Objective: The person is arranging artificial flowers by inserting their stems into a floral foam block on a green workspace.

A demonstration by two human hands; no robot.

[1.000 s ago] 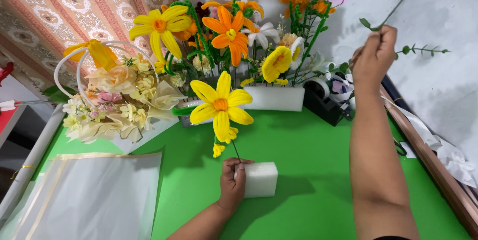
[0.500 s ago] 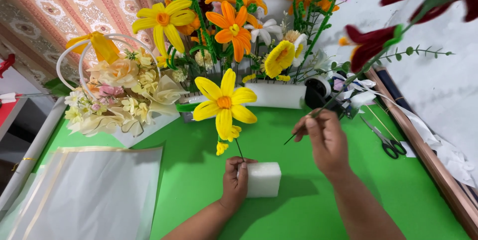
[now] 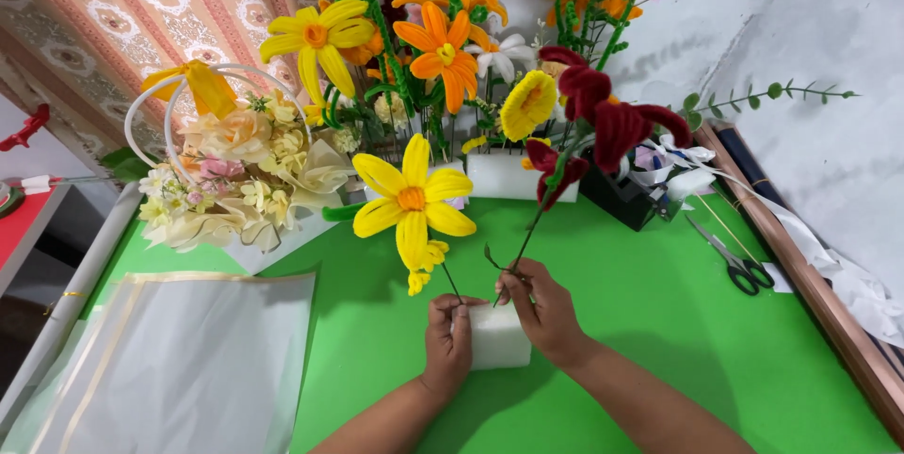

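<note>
Here we saw both hands at the near middle of the green table [image 3: 659, 322], working on a small white foam block [image 3: 497, 336] that lay flat on it. The left hand [image 3: 447, 341] was clenched around the block's left end, steadying it, with its fingertips by the thin stem of a yellow flower [image 3: 411, 200] that stood upright out of the block's top. The right hand [image 3: 546, 308] rested against the block's right side and pinched the lower end of a dark red flower [image 3: 603, 120] between thumb and fingers; that stem slanted up and to the right, its tip at the block's top edge, though we could not tell whether it had gone into the foam. Behind the block, along the far edge of the table, stood a long white planter [image 3: 513, 176] full of orange, yellow and white flowers. At the far left corner sat a white-handled basket [image 3: 235, 167] of pale cream blooms with a yellow bow. Sheets of clear wrap [image 3: 169, 369] lay at the near left corner. Scissors [image 3: 739, 261] lay near the right edge, well apart from the hands, just beside a black box [image 3: 626, 200] and loose white ribbon [image 3: 838, 270].
</note>
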